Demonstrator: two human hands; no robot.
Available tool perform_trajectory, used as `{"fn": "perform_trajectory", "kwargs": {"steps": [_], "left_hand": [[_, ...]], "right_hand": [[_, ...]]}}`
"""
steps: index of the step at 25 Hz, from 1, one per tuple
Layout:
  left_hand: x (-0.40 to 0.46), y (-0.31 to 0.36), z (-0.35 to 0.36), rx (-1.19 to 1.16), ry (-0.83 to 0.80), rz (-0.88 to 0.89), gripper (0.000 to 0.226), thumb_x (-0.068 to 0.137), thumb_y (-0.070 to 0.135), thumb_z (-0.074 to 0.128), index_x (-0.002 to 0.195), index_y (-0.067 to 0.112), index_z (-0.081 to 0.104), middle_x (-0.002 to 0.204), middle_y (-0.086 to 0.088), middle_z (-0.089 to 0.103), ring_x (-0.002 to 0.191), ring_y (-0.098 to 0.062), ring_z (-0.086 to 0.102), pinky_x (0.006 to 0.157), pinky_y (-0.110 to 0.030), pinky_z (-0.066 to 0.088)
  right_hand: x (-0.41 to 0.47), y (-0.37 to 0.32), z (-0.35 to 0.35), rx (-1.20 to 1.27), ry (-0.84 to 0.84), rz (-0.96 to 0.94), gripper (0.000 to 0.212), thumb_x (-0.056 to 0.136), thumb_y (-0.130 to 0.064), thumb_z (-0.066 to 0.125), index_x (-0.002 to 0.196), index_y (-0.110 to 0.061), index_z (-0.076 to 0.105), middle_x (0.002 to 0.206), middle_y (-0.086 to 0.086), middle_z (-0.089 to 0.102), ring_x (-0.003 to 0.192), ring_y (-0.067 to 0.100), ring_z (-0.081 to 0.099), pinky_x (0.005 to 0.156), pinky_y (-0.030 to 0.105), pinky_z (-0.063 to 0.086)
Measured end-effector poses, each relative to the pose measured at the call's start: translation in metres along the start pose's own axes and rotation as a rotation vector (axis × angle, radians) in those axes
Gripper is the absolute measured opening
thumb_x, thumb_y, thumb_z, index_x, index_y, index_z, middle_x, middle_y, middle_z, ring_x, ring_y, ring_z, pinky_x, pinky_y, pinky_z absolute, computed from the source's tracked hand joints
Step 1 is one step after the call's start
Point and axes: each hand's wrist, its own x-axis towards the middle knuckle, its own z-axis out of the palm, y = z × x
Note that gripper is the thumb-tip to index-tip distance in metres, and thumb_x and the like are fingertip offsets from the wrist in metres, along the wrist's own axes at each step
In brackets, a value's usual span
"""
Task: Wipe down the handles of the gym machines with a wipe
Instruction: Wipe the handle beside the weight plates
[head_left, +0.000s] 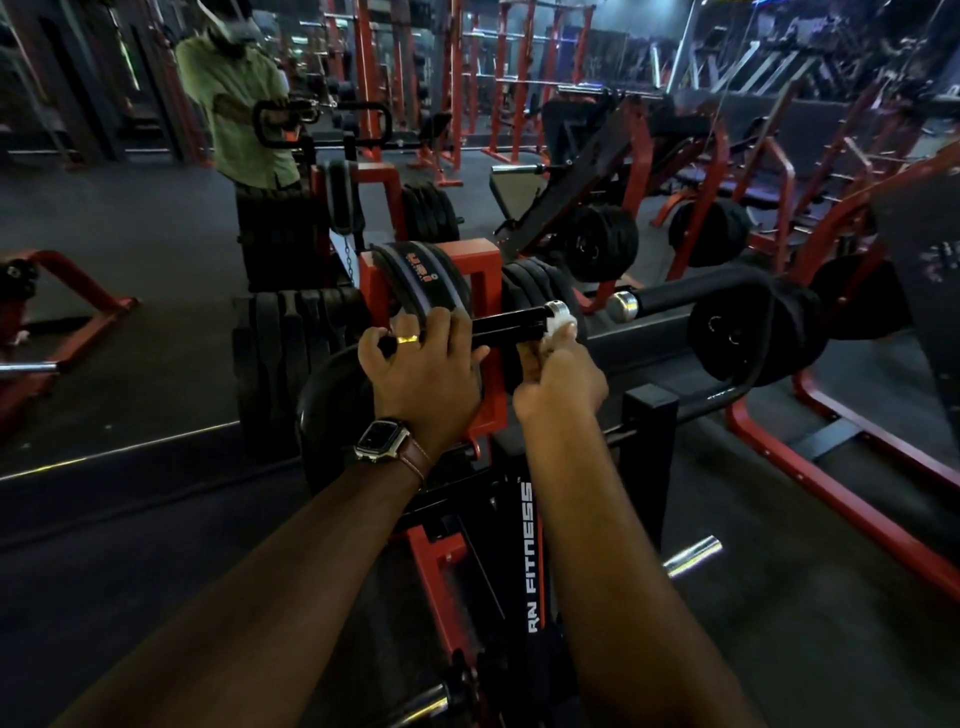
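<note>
Wipe first: a small crumpled white wipe (558, 323) sits bunched at the outer end of a short black cylindrical machine handle (511, 328), pinched against it by the curled fingers of our right hand (563, 382). Our left hand (426, 371), with a gold ring and a brown-strapped square wristwatch (384, 439), wraps its fingers over the inner end of the same handle, gripping it just beside a red steel bracket (480, 280).

We cannot see the underside of the handle, nor how much wipe lies inside the right palm; only the white tuft at the fingertips shows. The room is dim, and the far racks blur together.

Stacked black weight plates (291, 353) stand left of the bracket. A second padded black bar with a chrome cap (691, 296) runs to the right, apart from our handle. White lettering on the black upright frame (527, 540) below reads "FITNESS". A mirror on the left shows a person in a pale green shirt (239, 104).
</note>
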Motion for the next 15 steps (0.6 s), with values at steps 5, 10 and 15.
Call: {"fn": "perform_trajectory", "kwargs": {"steps": [5,10,15], "left_hand": [[0.000,-0.001,0.000,0.032,0.029,0.051,0.044,0.099,0.047,0.044,0.128,0.017,0.057,0.114,0.000,0.061,0.103,-0.025,0.051,0.089,-0.049,0.041],[0.000,-0.003,-0.003,-0.036,0.013,0.057,0.043,0.098,0.040,0.041,0.130,0.015,0.056,0.117,-0.003,0.061,0.105,-0.026,0.053,0.091,-0.049,0.041],[-0.003,-0.008,-0.007,-0.180,-0.037,0.067,0.049,0.093,0.041,0.051,0.133,0.013,0.055,0.124,-0.005,0.059,0.113,-0.027,0.051,0.099,-0.046,0.029]], "right_hand": [[-0.014,0.029,-0.003,-0.157,-0.092,-0.102,0.015,0.090,-0.016,0.074,0.095,-0.002,0.075,0.089,0.016,0.076,0.083,0.028,0.076,0.072,0.041,0.063],[-0.009,0.029,0.003,-0.155,0.005,-0.287,0.017,0.089,-0.011,0.074,0.094,0.004,0.068,0.084,0.016,0.074,0.073,0.022,0.074,0.065,0.035,0.063],[-0.031,0.054,-0.017,-0.398,-0.170,-0.327,0.013,0.087,-0.009,0.076,0.090,0.003,0.070,0.081,0.012,0.074,0.074,0.019,0.073,0.071,0.033,0.062]]}}
